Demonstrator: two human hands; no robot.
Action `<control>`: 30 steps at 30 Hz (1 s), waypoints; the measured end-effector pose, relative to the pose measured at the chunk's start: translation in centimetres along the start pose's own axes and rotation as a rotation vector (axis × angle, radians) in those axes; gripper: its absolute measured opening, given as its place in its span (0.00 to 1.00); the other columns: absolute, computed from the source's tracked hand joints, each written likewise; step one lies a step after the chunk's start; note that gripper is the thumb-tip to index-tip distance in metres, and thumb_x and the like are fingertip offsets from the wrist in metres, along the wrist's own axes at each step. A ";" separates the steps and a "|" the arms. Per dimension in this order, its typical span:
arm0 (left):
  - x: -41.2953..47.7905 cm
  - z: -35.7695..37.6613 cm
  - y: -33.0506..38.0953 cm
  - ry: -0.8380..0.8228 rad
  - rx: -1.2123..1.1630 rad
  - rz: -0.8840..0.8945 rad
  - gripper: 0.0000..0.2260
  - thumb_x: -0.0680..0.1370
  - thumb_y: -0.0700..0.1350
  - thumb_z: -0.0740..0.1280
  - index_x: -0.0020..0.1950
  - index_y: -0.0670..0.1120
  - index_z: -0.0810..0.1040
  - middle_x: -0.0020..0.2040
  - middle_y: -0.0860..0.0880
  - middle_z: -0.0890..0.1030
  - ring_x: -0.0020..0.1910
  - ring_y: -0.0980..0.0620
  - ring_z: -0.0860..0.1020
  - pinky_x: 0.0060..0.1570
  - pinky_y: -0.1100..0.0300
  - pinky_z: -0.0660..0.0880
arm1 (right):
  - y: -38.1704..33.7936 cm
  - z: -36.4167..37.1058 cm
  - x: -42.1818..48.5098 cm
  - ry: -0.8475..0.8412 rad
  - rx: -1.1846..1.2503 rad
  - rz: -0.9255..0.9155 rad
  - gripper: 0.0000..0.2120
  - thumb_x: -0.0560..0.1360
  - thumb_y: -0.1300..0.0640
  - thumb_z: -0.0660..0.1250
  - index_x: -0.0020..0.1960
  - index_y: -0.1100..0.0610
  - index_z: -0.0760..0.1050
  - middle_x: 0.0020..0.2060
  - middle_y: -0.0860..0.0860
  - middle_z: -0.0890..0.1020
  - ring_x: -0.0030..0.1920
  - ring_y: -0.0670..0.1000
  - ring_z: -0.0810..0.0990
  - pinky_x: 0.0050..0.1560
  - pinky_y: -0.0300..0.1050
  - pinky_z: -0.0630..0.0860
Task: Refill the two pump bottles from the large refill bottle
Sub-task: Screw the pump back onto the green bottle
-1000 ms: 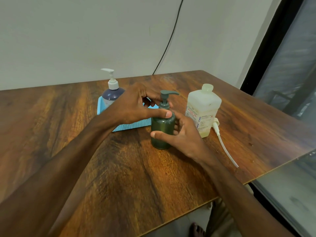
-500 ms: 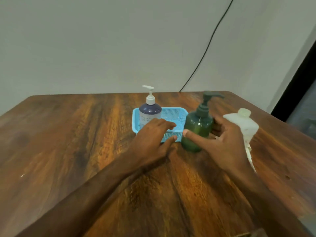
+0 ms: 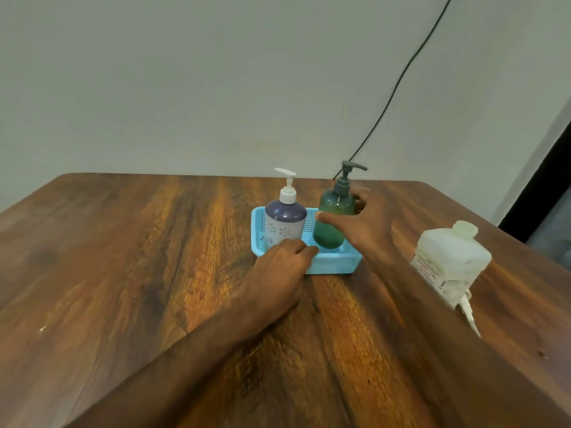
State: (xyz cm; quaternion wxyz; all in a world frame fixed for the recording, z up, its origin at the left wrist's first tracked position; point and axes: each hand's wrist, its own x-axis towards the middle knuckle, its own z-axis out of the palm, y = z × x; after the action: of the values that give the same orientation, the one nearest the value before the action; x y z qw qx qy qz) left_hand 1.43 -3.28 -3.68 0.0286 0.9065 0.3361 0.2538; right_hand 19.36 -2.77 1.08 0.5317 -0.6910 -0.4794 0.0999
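A green pump bottle (image 3: pixel 332 217) stands upright in the right half of a light blue basket (image 3: pixel 336 263). My right hand (image 3: pixel 364 223) grips the green bottle's body, thumb in front and fingers behind it. A purple-topped white pump bottle (image 3: pixel 285 222) with a white pump stands in the basket's left half. My left hand (image 3: pixel 279 267) rests on the basket's near left rim, fingers bent over the edge. The large translucent refill bottle (image 3: pixel 448 261) with a white cap stands on the table to the right, apart from both hands.
A white pump tube (image 3: pixel 468 313) lies on the wooden table (image 3: pixel 123 273) beside the refill bottle's base. A black cable (image 3: pixel 398 84) runs down the wall behind the table. The table's right edge is close to the refill bottle.
The green bottle has gone from the table in front of the basket into the basket's right half, carried by my right hand. My left hand has settled on the basket's near rim.
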 end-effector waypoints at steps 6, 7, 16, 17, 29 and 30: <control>0.0 0.2 -0.2 -0.019 0.031 0.017 0.21 0.83 0.41 0.65 0.77 0.46 0.70 0.69 0.45 0.77 0.68 0.46 0.74 0.66 0.49 0.74 | 2.1 1.0 0.3 -0.030 -0.102 0.000 0.30 0.62 0.50 0.84 0.61 0.56 0.80 0.52 0.49 0.84 0.48 0.47 0.81 0.38 0.32 0.71; 0.0 0.2 -0.2 -0.015 0.033 0.018 0.21 0.83 0.41 0.65 0.77 0.46 0.70 0.70 0.45 0.77 0.68 0.46 0.74 0.66 0.49 0.73 | 2.2 1.1 0.4 -0.032 -0.113 -0.004 0.31 0.62 0.49 0.84 0.62 0.56 0.79 0.52 0.49 0.84 0.48 0.47 0.81 0.39 0.33 0.71; -0.2 0.7 -0.6 0.017 0.034 0.037 0.22 0.83 0.42 0.66 0.77 0.46 0.70 0.70 0.46 0.77 0.69 0.47 0.74 0.67 0.50 0.73 | 2.2 1.0 -0.1 -0.057 -0.171 0.012 0.34 0.63 0.45 0.84 0.63 0.56 0.77 0.55 0.50 0.83 0.54 0.50 0.82 0.51 0.43 0.80; -0.3 0.6 -0.6 0.020 0.030 0.040 0.21 0.83 0.42 0.66 0.76 0.46 0.71 0.70 0.46 0.77 0.69 0.47 0.74 0.66 0.50 0.74 | 2.1 0.8 -0.3 -0.063 -0.164 0.023 0.35 0.63 0.45 0.83 0.65 0.56 0.75 0.58 0.51 0.83 0.56 0.51 0.81 0.55 0.46 0.80; -1.0 0.1 -3.9 0.339 -0.215 -0.163 0.44 0.67 0.80 0.61 0.73 0.52 0.66 0.68 0.45 0.77 0.63 0.52 0.75 0.65 0.62 0.65 | -3.2 -0.4 -6.7 -0.067 0.033 -0.146 0.29 0.71 0.45 0.78 0.68 0.51 0.74 0.60 0.46 0.81 0.57 0.42 0.81 0.56 0.37 0.81; -1.2 0.5 -4.2 0.225 -0.305 -0.285 0.51 0.62 0.84 0.59 0.77 0.54 0.62 0.73 0.47 0.73 0.68 0.51 0.72 0.67 0.63 0.61 | -3.6 0.2 -6.3 -0.101 0.015 -0.123 0.33 0.70 0.43 0.78 0.70 0.51 0.72 0.63 0.46 0.80 0.60 0.44 0.80 0.60 0.41 0.80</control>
State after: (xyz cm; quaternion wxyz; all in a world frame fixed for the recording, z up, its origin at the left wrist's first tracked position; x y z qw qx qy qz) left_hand -1.60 -0.67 -5.61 0.1629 0.8011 0.4195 0.3946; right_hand 13.95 -7.58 1.64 0.5170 -0.6503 -0.5465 0.1055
